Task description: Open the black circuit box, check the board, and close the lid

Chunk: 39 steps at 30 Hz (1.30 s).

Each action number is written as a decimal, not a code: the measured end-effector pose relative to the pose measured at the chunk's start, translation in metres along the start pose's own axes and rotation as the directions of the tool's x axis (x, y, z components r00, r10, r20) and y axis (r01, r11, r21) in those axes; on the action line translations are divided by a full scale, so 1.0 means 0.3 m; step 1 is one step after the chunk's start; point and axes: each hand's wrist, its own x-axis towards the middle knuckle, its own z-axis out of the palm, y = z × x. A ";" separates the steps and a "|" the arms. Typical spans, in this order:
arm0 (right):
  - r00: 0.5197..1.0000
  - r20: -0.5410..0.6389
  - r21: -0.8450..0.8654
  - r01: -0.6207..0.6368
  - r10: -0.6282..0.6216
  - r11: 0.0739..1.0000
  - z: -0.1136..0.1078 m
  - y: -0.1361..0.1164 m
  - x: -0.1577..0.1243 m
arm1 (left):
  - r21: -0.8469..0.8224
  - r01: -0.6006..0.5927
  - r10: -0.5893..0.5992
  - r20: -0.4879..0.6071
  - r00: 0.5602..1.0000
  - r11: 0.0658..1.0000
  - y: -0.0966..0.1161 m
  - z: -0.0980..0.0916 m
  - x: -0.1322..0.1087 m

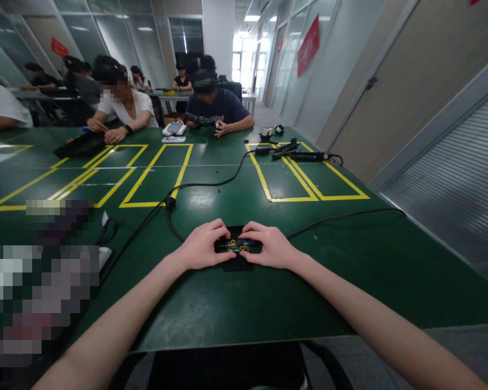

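A small black device (pixel 238 246) with coloured wires and small parts on top lies on the green table (pixel 268 303) close to the near edge. My left hand (pixel 203 246) grips its left side with curled fingers. My right hand (pixel 270 246) grips its right side the same way. The thumbs and fingertips of both hands meet over the coloured parts in the middle. Black cables (pixel 211 184) run from near the device across the table, one toward the far right, one off to the right (pixel 341 216).
Yellow tape rectangles (pixel 305 179) mark the tabletop. Black tools and an adapter (pixel 296 154) lie at the far right. Two people sit across the table with devices (pixel 174 129) before them; more sit behind. A blurred patch covers the near left. A wall and door stand on the right.
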 end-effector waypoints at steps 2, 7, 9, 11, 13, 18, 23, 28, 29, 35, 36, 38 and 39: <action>1.000 -0.005 -0.012 -0.011 0.011 1.000 0.003 -0.003 -0.003 | -0.003 -0.011 0.011 -0.018 1.000 1.000 -0.001 0.003 0.000; 0.999 -0.030 -0.046 -0.041 0.039 0.998 0.009 -0.001 -0.011 | -0.041 -0.037 0.034 -0.058 0.998 0.998 -0.009 0.002 -0.005; 0.997 -0.059 -0.049 -0.046 0.043 0.998 0.008 0.007 -0.014 | -0.054 -0.030 0.026 -0.074 0.997 0.998 -0.012 -0.003 -0.010; 0.996 -0.084 -0.043 -0.045 0.041 0.998 0.001 0.018 -0.018 | -0.063 -0.005 0.000 -0.085 0.996 0.998 -0.014 -0.010 -0.017; 0.996 -0.085 -0.024 -0.039 0.037 0.999 -0.011 0.030 -0.022 | -0.071 0.021 -0.027 -0.084 0.996 0.997 -0.018 -0.019 -0.024; 0.997 -0.042 0.037 -0.064 0.066 0.997 -0.044 0.053 -0.032 | -0.039 0.037 -0.038 -0.031 0.999 0.999 -0.038 -0.039 -0.038; 0.997 -0.024 0.065 -0.071 0.073 0.995 -0.064 0.072 -0.038 | -0.029 0.051 -0.051 0.003 0.999 0.998 -0.049 -0.043 -0.039; 0.992 0.008 0.045 -0.122 0.122 0.991 -0.086 0.108 -0.045 | -0.058 0.104 -0.102 0.035 0.994 0.993 -0.050 -0.039 -0.034; 0.991 0.016 0.035 -0.136 0.135 0.990 -0.090 0.115 -0.046 | -0.063 0.118 -0.115 0.044 0.992 0.991 -0.050 -0.038 -0.033; 0.983 0.043 0.050 -0.178 0.176 0.983 -0.082 0.124 -0.046 | -0.072 0.163 -0.161 0.036 0.986 0.984 -0.049 -0.028 -0.032; 0.983 0.036 0.058 -0.181 0.180 0.982 -0.076 0.118 -0.046 | -0.071 0.163 -0.162 0.030 0.986 0.984 -0.049 -0.027 -0.032; 0.982 0.018 0.063 -0.191 0.190 0.979 -0.064 0.103 -0.046 | -0.067 0.163 -0.162 0.021 0.987 0.984 -0.048 -0.025 -0.032; 0.980 0.011 0.061 -0.197 0.196 0.979 -0.058 0.095 -0.046 | -0.065 0.161 -0.161 0.017 0.987 0.985 -0.048 -0.025 -0.031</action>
